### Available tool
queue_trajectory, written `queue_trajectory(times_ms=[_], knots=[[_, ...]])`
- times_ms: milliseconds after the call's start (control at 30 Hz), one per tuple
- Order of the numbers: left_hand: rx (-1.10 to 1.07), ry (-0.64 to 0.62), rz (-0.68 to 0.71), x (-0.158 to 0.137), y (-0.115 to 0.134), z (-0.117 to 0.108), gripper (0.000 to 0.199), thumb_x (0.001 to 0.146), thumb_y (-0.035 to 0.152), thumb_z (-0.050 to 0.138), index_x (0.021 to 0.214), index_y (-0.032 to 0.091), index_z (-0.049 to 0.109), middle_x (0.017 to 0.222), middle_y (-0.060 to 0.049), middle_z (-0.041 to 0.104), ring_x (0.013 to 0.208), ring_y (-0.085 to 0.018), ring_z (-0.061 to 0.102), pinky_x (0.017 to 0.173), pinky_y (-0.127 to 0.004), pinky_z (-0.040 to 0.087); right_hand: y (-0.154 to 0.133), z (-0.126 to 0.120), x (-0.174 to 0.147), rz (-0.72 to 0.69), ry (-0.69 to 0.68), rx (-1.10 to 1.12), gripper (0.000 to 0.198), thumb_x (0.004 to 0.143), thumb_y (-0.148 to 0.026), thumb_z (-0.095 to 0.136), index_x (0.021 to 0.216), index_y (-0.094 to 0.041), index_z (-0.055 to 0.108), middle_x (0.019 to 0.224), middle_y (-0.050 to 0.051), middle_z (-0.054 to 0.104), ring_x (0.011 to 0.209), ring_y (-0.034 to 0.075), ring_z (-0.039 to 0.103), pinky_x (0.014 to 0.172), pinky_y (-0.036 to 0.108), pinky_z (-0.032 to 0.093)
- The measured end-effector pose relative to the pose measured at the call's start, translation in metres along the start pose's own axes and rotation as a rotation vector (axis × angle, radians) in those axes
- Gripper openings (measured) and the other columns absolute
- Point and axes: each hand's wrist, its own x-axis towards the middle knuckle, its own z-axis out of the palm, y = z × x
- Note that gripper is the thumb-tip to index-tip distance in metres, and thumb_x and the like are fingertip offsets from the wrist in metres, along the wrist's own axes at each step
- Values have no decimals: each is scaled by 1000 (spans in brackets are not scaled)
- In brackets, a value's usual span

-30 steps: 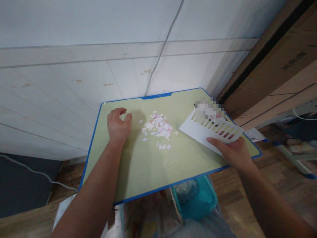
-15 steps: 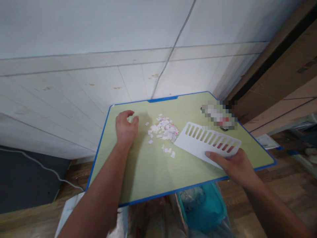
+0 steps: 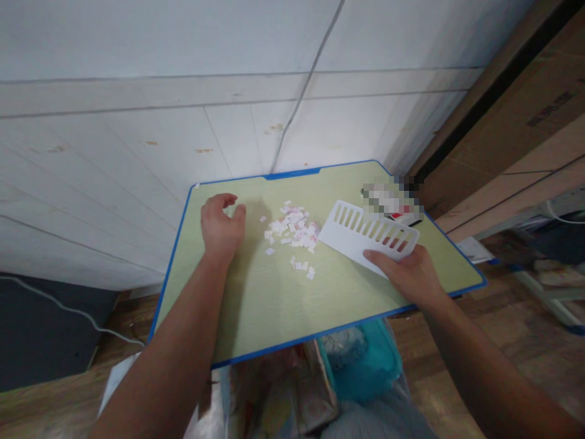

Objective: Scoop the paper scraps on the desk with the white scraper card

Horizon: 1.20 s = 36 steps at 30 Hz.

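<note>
I have the right hand (image 3: 414,274) closed on the near right end of a white slotted panel (image 3: 350,242), thumb on the front face and the other fingers behind it. Compared with one second ago, the panel has shifted left: it then overlapped the blurred-out item (image 3: 390,201) at the right rear of the bench (image 3: 269,317) and stood apart from the paper scraps (image 3: 297,228); its left corner is now at the right side of the heap. I judge that this places the panel in working position beside the scraps, although I cannot tell whether corner and paper touch. The scraps lie in one loose heap mid-bench, with a short row of strays (image 3: 304,266) on the near side; the heap looks essentially unaltered. The left hand (image 3: 223,228) maintains its station left of the heap, fingers curled, thumb spread from the index finger, nothing visible in the gap. Markings: I find no readable brand or label. Dark print shows on the cardboard (image 3: 516,134) at right, but it is too indistinct to read; the blurred-out item shows a red patch and no legible text.
</note>
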Motion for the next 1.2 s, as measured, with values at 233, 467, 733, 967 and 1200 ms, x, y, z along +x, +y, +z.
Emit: queue_trajectory(times_ms=[233,467,733,967,1200], knots=[[-3,-12,-16,-1,1,-1,17,86,28,69,102,25,68,108,-8,75,111,-32,71,113,-52,53,3,-9,-4,-20,13,-1,29,77,-48,91,98,-28,87,111,10,91,112,43,86,87,47,74],[-17,5,-32,-3,1,-1,17,86,28,69,103,25,70,110,-9,77,112,-32,71,113,-52,53,-5,-8,-7,3,6,4,28,81,-47,89,99,-26,87,110,11,91,110,42,86,92,51,73],[-23,14,-48,-5,0,-1,18,87,29,69,104,25,71,111,-10,78,112,-32,72,112,-52,55,-15,-8,-8,-8,-70,-24,19,82,-48,89,89,-30,86,101,7,91,102,43,87,86,51,73],[-38,17,-50,-1,2,-1,19,87,27,69,105,23,72,110,-11,79,111,-33,72,111,-51,54,-10,-9,5,-37,-97,-26,26,71,-51,91,86,-30,87,98,9,91,100,44,87,82,50,74],[-35,15,-37,-2,6,-2,18,89,25,70,106,23,72,111,-10,79,113,-31,72,111,-48,54,-7,-4,3,-10,-46,-31,33,65,-54,87,85,-28,87,99,11,91,104,46,87,92,54,71]])
